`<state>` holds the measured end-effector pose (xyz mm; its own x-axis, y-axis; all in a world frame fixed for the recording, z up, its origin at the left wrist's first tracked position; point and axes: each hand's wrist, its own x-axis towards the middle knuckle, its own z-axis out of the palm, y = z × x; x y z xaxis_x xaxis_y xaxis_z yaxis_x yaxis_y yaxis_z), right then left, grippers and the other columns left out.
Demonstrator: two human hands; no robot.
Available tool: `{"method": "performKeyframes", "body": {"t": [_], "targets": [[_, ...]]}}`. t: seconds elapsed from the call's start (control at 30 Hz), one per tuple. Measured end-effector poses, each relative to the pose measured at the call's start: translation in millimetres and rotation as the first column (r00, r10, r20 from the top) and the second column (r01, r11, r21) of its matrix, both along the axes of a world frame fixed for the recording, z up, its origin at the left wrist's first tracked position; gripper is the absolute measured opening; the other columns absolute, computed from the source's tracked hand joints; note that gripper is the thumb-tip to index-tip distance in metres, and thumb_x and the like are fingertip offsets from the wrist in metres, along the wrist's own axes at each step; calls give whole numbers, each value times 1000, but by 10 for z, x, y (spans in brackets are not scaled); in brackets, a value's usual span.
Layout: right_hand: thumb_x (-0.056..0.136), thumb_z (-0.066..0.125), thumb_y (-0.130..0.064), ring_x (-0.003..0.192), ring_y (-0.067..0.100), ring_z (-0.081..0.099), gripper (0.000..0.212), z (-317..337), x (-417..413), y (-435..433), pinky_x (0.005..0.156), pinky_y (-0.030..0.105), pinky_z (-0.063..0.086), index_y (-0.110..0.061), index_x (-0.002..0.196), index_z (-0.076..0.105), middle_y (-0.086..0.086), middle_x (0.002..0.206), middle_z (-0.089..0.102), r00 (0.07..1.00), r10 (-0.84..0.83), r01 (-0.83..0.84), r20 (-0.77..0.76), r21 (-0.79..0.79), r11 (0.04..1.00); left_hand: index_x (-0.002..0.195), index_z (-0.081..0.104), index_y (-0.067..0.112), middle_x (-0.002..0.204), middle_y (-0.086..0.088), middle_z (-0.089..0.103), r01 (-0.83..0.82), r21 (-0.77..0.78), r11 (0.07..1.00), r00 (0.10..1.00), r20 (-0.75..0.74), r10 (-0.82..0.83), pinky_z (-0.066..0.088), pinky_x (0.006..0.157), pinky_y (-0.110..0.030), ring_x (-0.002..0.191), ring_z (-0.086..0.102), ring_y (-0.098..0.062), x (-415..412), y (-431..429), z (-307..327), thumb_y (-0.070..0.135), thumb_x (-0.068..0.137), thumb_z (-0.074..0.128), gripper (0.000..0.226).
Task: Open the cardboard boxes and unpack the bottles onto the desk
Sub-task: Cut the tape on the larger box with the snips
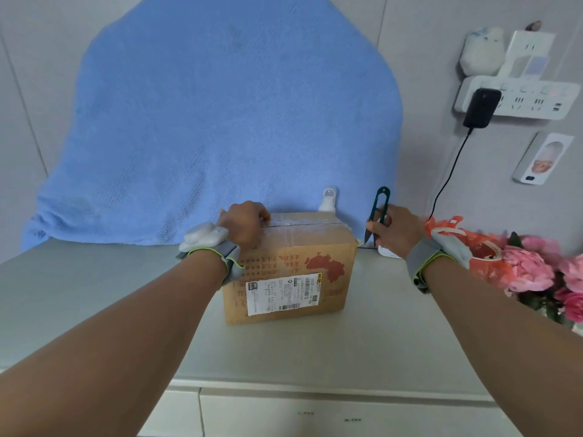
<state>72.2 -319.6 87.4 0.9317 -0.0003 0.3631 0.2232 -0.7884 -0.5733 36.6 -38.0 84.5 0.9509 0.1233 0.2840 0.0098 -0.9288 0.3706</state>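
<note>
One box: cardboard box (290, 269) sits centre of frame on the desk (94, 310), only one in view; no bottles visible.
Progress: early stage by my read. Top seam is taped shut, flaps closed, nothing unpacked. Left to do: cut tape, open flaps, lift bottles out to desk; any other boxes are out of view.
Box material: brown corrugated card, squarish, red print and a red blot-shaped graphic on front, glossy clear tape (293, 220) across top.
Label: white shipping label (284, 293) w/ barcode, stuck on front face, slightly crooked.
Left hand (244, 225): fingers curled down over box's top left edge, pressing on it, prob. to steady it.
Right hand (396, 231): just right of box, not touching it, pinched round thread snips (377, 216), blades pointing down.
Snips: dark green, slim U-shaped spring handle, thin pointed tips.
Wrists: grey bands w/ lime edging, pale plastic module on each.
Desk: smooth pale grey-green top, matte; white drawer fronts at bottom of frame.
Behind box: small white plastic object, can't tell what.
Backdrop: blue towel (220, 121), nubby weave, fills upper centre.
Right edge: pink flowers (536, 269), orange-red plastic bag.
Upper right: white power strip (517, 96) on wall, black charger and cable plugged in.
</note>
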Motion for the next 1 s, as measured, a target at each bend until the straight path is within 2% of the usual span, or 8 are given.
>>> {"method": "performKeyframes", "body": {"t": [0.13,0.27,0.4,0.5,0.63,0.77,0.93,1.0], "targets": [[84,70,-11,68,24,65,21,-388,-61,-181,68,34,53,-16,64,65,2,64,66,992,32,-15,-125,129,992,121,64,26,123,-4,65,3,-27,1000,1000,21,-2,42,104,-40,114,57,-27,0,19,-40,-9,78,53,57],[82,72,-17,82,26,68,8,-765,-164,-406,77,32,53,-12,84,78,12,86,75,978,-61,34,-202,-135,990,122,64,26,126,-3,63,5,-26,1000,1000,-6,-5,42,104,-38,116,57,-27,17,17,-27,-7,79,54,55],[85,53,12,114,24,61,48,-890,-269,-554,98,27,45,-20,117,70,7,127,62,933,-35,-90,-357,-327,941,124,62,27,128,-2,62,-3,-25,1000,999,-40,2,44,94,-32,115,57,-25,42,28,-8,-6,78,58,57],[86,41,15,124,21,54,61,-788,-277,-512,104,26,40,-27,122,66,3,136,56,947,-35,-113,-320,-433,894,126,61,27,129,-2,61,-7,-19,1000,998,-56,6,45,90,-31,116,57,-25,46,25,8,-5,79,59,57],[93,52,-5,114,23,61,31,-417,-215,-176,102,32,42,-16,116,70,4,120,69,997,73,-73,-8,-211,975,128,60,27,131,-2,60,-17,-5,1000,998,-64,17,46,97,-34,119,56,-25,29,39,28,-7,77,61,62],[90,61,-16,104,18,66,17,-21,-208,284,98,35,47,-15,103,73,0,108,73,960,186,-191,208,7,982,129,59,28,132,-2,60,-13,-7,1000,998,-65,12,46,99,-36,120,55,-26,9,6,26,-8,77,61,63],[86,69,-26,112,16,58,29,131,-145,688,96,26,41,-24,115,68,-2,123,64,942,320,-319,100,-28,947,128,59,29,130,-1,61,-6,-1,1000,998,-57,6,45,98,-35,118,56,-25,12,21,-1,-3,81,59,57],[86,69,-29,122,19,53,42,151,-91,731,95,23,38,-26,127,60,1,133,57,946,324,-325,-23,-107,940,128,57,29,130,-1,62,8,-8,1000,999,-39,-8,40,105,-40,118,56,-25,10,15,-14,13,91,56,40]]}}
